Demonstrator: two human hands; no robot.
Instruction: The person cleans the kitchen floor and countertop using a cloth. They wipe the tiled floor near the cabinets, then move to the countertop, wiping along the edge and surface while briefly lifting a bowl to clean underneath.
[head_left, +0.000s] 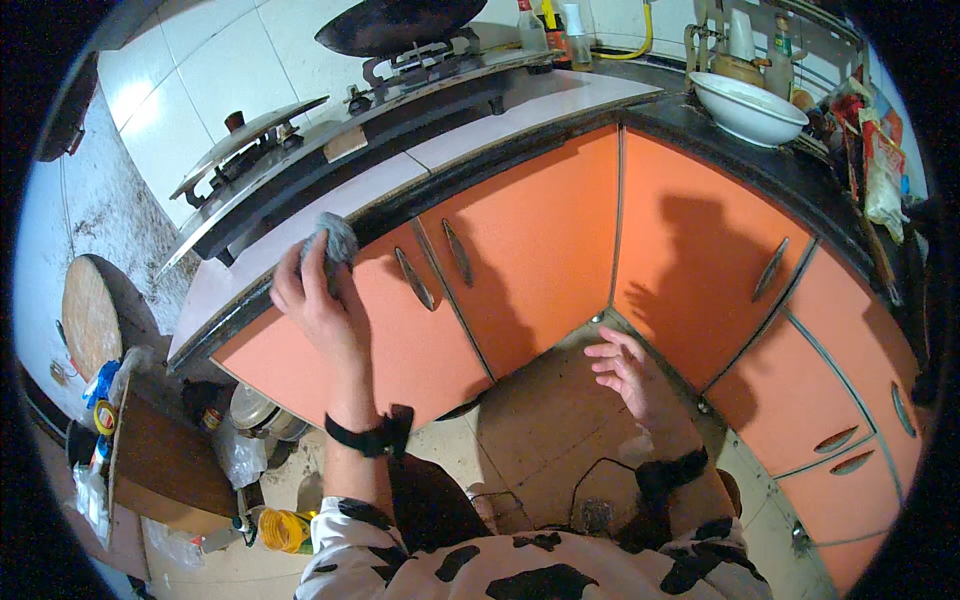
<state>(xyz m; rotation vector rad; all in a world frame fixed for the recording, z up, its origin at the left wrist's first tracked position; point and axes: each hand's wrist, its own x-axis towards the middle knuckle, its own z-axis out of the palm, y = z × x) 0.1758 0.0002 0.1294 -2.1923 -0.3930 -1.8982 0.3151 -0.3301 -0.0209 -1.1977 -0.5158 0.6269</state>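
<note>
My left hand (311, 292) grips a grey-blue cloth (331, 238) at the dark front edge of the countertop (390, 217). Just below and right of it are the orange cabinet doors (517, 240) with oval handles. My right hand (621, 371) hangs over the floor in front of the corner cabinets, fingers spread and holding nothing. Behind the cloth, a gas stove (300, 172) stands on the white-tiled strip of the counter. A metal lid (247, 142) with a dark knob sits over its left burner, and a black wok (401, 26) over its right one.
A white bowl (750, 112) stands on the right counter, near bottles and plastic packets (881, 165). More bottles (576, 41) are behind the stove. At lower left are a round wooden board (91, 315), a brown box (169, 450), a metal pot (259, 411) and a yellow jar (286, 529).
</note>
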